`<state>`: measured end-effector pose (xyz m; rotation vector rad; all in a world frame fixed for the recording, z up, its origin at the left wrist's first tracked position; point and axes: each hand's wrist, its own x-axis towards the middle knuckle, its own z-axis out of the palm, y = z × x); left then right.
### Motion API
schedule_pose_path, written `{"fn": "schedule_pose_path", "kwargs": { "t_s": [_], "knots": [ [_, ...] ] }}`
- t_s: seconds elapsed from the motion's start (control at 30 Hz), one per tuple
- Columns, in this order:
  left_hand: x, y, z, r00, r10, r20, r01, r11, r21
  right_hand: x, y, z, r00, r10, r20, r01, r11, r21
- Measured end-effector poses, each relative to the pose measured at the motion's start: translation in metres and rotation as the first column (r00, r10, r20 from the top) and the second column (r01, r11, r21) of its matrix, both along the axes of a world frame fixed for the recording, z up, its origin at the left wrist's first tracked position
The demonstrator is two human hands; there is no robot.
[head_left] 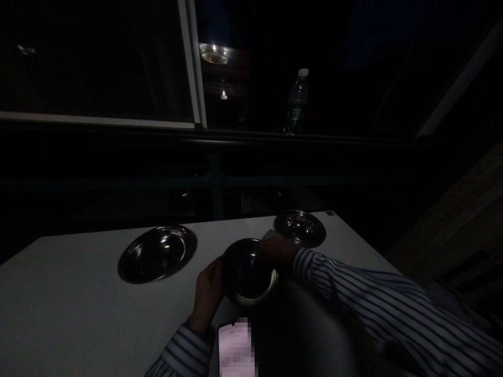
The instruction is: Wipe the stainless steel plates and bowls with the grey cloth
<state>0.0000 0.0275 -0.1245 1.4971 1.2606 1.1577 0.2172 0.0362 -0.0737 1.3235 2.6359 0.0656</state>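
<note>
A round shiny metal bowl (248, 275) is in the middle of the view, over the white table. My left hand (208, 293) grips its left rim, fingers closed around the edge. At the upper right rim is my right hand (280, 250), closed on a pale cloth (271, 235); darkness hides most of its fingers, and whether the cloth is fabric or paper is unclear. A wide metal dish (151, 255) lies to the left of the bowl. Behind my right hand sits another metal dish (301, 228), near the table's back right corner.
A lit phone (237, 348), partly blurred out, is at the near edge of the view, below the bowl. The white table (70, 293) extends left. Beyond it, a plastic bottle (297, 102) with a white cap stands on the dark window ledge. The surroundings are very dim.
</note>
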Motion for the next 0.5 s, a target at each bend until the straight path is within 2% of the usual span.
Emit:
{"fn": "schedule_pose_path", "kwargs": {
  "t_s": [0.13,0.27,0.37,0.43,0.5],
  "knots": [
    [-0.003,0.002,-0.002,0.999,-0.025,-0.025,0.025,1.0,-0.009,-0.034,0.033,0.001,0.988,0.154,0.006,-0.154,0.987,-0.035],
    [-0.007,0.004,-0.006,0.999,-0.014,-0.052,0.015,1.0,0.018,-0.057,0.044,-0.005,0.971,0.239,-0.028,-0.241,0.966,-0.093],
    [-0.007,0.004,-0.006,0.999,-0.006,-0.052,0.007,1.0,0.016,-0.042,0.042,-0.007,0.99,0.132,-0.043,-0.137,0.982,-0.127],
    [-0.005,0.002,-0.004,0.998,0.02,-0.059,-0.02,1.0,0.003,-0.023,0.033,-0.007,0.998,-0.01,-0.055,0.001,0.987,-0.16],
    [-0.003,0.001,-0.002,0.996,0.058,-0.072,-0.059,0.998,-0.012,-0.007,0.017,-0.008,0.986,-0.143,-0.09,0.119,0.966,-0.23]
  ]
}}
